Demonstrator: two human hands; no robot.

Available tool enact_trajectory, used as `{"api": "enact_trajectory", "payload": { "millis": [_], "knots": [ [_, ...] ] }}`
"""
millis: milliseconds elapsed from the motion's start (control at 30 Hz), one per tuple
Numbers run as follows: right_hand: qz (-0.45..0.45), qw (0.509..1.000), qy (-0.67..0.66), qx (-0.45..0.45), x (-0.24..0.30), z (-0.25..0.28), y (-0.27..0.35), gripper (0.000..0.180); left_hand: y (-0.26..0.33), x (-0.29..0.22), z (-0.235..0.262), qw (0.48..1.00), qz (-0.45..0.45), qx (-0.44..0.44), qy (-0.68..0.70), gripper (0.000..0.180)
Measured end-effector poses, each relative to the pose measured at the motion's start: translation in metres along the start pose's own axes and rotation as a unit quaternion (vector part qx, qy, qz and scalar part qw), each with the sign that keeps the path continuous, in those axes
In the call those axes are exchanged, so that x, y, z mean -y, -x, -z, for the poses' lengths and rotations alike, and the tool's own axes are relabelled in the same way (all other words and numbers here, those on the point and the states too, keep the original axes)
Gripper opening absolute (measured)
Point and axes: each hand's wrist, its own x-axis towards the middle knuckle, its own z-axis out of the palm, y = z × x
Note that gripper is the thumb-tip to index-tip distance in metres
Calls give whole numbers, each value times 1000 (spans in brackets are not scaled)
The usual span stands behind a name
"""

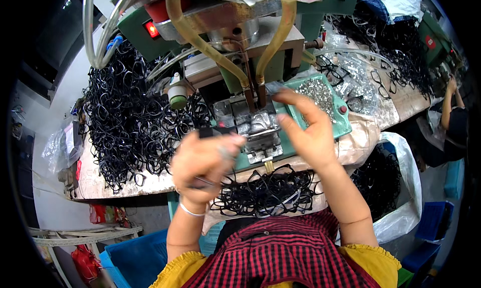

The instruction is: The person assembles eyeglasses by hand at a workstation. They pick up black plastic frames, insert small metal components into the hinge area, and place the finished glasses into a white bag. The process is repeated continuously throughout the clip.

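Frame [215, 133], black eyeglass front, is sitting at the left edge of the press jig [258, 130], held there by the left hand [203, 160]. Blur is hiding the exact contact with the jig.

Largest to smallest:
- Counter [125, 187]: one, carrying everything.
- Press [235, 42], green and grey: one on this counter, two amber hoses [200, 42] looping down to two thin rods over the jig. Two red-lit machines are showing: one here, one more at far right.
- Loose frame heaps: three. Big pile [130, 122] on the left, smaller pile [265, 193] at the near edge, one more filling the white bag [401, 187] on the right. Too tangled to count singly.
- Green tray [340, 127]: one, holding a heap of small silver parts [318, 92], uncountable.
- Hands: two. Left-hand fingers are clenching the frame and also pinning a thin metal tool [203, 181] in the palm. Right hand [308, 132] is hovering at the jig's right side, fingers spread and released, gripping nothing I can see.
- One other person's arm [448, 105] is working at far right.

Handling, my read: the frame is looking light, thin, a bit springy, likely snapping if twisted. Gripping at the rim corner or bridge, not across the lens openings, is looking safest.
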Motion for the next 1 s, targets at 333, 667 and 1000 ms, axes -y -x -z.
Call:
{"api": "enact_trajectory", "payload": {
  "millis": [333, 667, 1000],
  "knots": [
    [10, 940, 339, -28, -100, 45, 18, 18, -3, 1, -31, 988, -98, 93, -72, 22],
    [85, 951, 291, -57, -122, 55, 1, 15, 62, -26, -14, 987, -35, 59, -146, 36],
    [-104, 989, 23, -107, -84, 36, -5, 10, -23, 106, 82, 874, 59, -139, -462, 10]
  ]
}}
